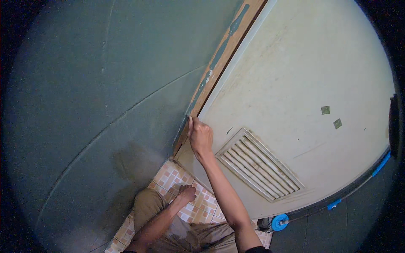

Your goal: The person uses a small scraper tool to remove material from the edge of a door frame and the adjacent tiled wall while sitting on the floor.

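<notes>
My right hand (201, 137) is closed against the wooden door frame (219, 69), low on its length where it meets the grey-green wall (105, 76). Its fingers are pinched together at the frame's edge, and whatever they may hold is hidden. Streaks of grey-green paint run along the bare wood above it. Curled into a fist, my left hand (187, 194) is just beyond my knee, over the tiled floor (202, 208). The inside of that fist does not show. Right of the frame is an off-white door (291, 67), with a louvred vent (259, 164) beside my right forearm.
A raised, curved line crosses the wall. Two small green squares (325, 110) are stuck on the door. Near the door's bottom right stands a round blue object (279, 222), with blue pieces (334, 204) along the door's dark edge. My bent knee (149, 202) is close to the wall.
</notes>
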